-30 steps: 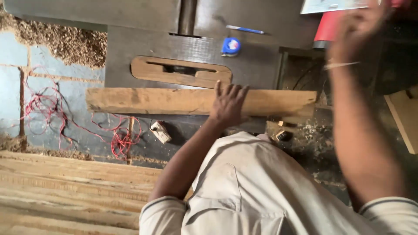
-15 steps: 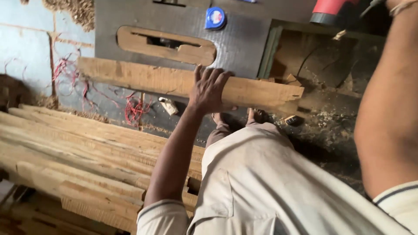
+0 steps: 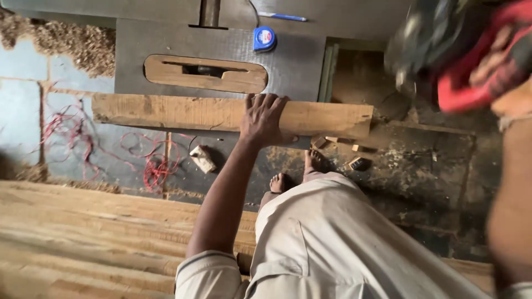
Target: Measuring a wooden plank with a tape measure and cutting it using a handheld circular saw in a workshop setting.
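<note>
A long wooden plank (image 3: 177, 113) lies across the near edge of a dark grey saw table (image 3: 299, 66). My left hand (image 3: 265, 119) presses down on the plank right of its middle, fingers spread over the top and thumb at the near edge. At the upper right my right hand (image 3: 501, 61) grips a red and black power tool (image 3: 443, 50), raised close to the camera and blurred. My right forearm fills the right edge. My bare feet (image 3: 316, 161) stand on the dirty floor below the plank.
A blue tape measure (image 3: 265, 39) and a blue pen (image 3: 284, 16) lie on the table behind a wooden insert plate (image 3: 205, 75). Sawdust (image 3: 72, 41) is heaped at the upper left. Red wire (image 3: 155, 171), a small block (image 3: 202, 159) and offcuts (image 3: 338, 141) litter the floor. Stacked planks (image 3: 83, 238) lie at the lower left.
My right hand has come down nearer the camera with the red tool, which now shows large at the upper right. My left hand has stayed on the plank.
</note>
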